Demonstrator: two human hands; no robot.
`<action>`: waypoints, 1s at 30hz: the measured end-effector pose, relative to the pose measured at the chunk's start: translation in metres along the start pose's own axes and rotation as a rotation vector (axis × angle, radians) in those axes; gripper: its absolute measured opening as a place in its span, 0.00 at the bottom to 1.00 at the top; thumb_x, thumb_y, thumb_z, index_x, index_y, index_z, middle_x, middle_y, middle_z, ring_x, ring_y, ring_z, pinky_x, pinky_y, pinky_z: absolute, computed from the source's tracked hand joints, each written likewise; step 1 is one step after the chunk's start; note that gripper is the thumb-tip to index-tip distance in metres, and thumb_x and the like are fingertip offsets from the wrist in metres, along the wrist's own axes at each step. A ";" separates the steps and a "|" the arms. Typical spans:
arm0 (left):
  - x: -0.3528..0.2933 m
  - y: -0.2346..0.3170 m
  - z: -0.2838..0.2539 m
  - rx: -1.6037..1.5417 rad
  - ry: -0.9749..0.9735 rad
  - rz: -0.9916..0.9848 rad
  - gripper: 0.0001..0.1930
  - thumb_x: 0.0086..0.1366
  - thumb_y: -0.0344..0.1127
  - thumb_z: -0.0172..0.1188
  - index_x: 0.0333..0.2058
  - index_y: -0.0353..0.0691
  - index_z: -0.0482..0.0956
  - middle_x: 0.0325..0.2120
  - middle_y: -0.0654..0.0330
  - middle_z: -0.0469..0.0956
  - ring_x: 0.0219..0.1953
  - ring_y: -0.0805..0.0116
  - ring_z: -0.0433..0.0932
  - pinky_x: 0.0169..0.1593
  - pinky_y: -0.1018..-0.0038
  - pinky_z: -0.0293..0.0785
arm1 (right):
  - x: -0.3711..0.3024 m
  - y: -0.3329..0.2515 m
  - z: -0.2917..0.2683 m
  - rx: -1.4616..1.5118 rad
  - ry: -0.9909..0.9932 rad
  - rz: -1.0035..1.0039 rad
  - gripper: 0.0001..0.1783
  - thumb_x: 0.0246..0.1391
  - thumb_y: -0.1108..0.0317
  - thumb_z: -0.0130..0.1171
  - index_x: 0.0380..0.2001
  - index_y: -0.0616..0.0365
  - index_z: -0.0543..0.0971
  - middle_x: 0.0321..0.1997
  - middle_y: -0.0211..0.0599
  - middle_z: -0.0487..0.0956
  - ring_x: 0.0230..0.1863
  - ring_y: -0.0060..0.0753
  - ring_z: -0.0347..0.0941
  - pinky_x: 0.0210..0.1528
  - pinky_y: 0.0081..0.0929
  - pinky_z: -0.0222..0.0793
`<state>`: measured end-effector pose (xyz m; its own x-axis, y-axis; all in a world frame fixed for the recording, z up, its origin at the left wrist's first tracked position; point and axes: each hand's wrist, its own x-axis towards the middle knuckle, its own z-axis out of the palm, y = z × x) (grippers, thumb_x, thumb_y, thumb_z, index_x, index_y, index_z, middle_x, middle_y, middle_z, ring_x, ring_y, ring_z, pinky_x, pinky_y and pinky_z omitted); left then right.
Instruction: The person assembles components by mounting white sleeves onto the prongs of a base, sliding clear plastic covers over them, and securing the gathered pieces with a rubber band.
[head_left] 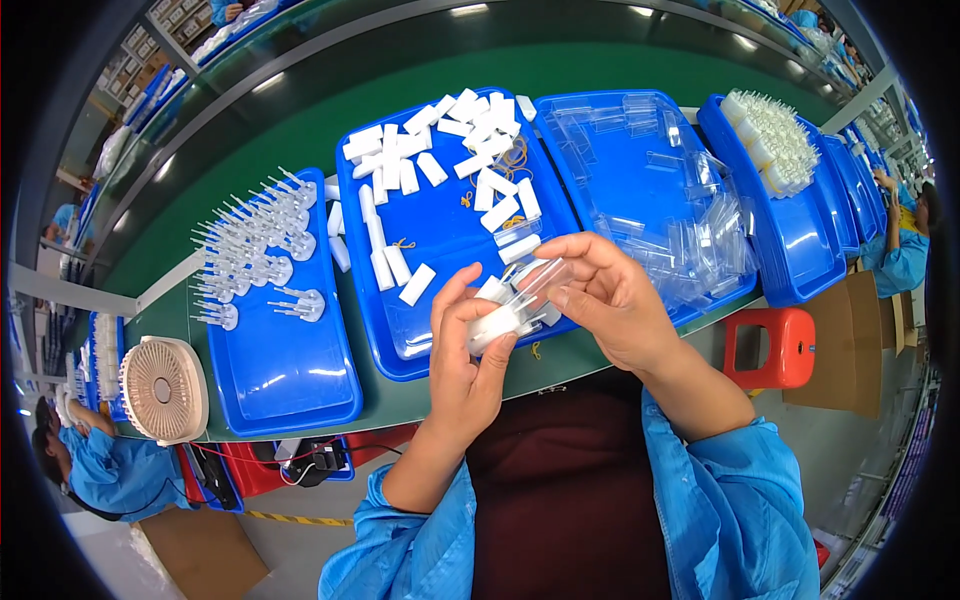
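Observation:
Over the near edge of the middle blue tray (395,366), my two hands meet. My left hand (462,360) is closed round a white plastic piece (494,326), thumb on top. With thumb and fingers my right hand (625,305) pinches a clear plastic sleeve (545,283), whose lower end meets the white piece. Whether the piece sits inside the sleeve I cannot tell. Many white oblong pieces (432,168) lie loose in the middle tray, with yellow rubber bands (512,160) among them. To its right, another blue tray (590,170) holds clear sleeves (705,240).
On the left, a blue tray (285,385) carries clusters of translucent stemmed parts (255,245). Beside it stands a beige fan (163,390). Stacked blue trays (800,255) with a bundle of clear parts (770,140) sit at the right, above a red stool (770,348). Co-workers (905,255) work at both sides.

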<state>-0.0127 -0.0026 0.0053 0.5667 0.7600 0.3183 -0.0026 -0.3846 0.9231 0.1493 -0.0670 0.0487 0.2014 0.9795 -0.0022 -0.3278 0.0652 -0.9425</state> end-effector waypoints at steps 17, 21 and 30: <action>-0.001 -0.009 0.003 -0.118 0.043 -0.061 0.12 0.61 0.32 0.54 0.42 0.39 0.66 0.56 0.52 0.59 0.51 0.68 0.64 0.53 0.74 0.61 | 0.001 0.009 -0.001 0.025 0.002 -0.023 0.17 0.53 0.77 0.53 0.47 0.64 0.68 0.41 0.40 0.75 0.42 0.22 0.73 0.46 0.19 0.69; -0.001 -0.011 0.004 -0.107 0.054 -0.059 0.12 0.61 0.31 0.55 0.42 0.39 0.66 0.56 0.53 0.59 0.51 0.68 0.65 0.52 0.75 0.62 | 0.001 0.011 0.000 0.011 0.008 -0.035 0.17 0.52 0.78 0.54 0.47 0.64 0.67 0.42 0.44 0.76 0.43 0.26 0.73 0.47 0.22 0.70; 0.000 -0.010 0.003 -0.229 0.054 -0.012 0.09 0.64 0.35 0.51 0.40 0.39 0.67 0.55 0.52 0.60 0.51 0.67 0.65 0.52 0.72 0.62 | 0.000 0.011 0.002 0.019 0.012 -0.049 0.17 0.52 0.79 0.53 0.47 0.64 0.67 0.42 0.43 0.75 0.45 0.26 0.73 0.48 0.22 0.69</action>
<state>-0.0102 -0.0002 -0.0041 0.5228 0.7930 0.3126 -0.1867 -0.2513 0.9497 0.1439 -0.0664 0.0393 0.2286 0.9727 0.0397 -0.3348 0.1169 -0.9350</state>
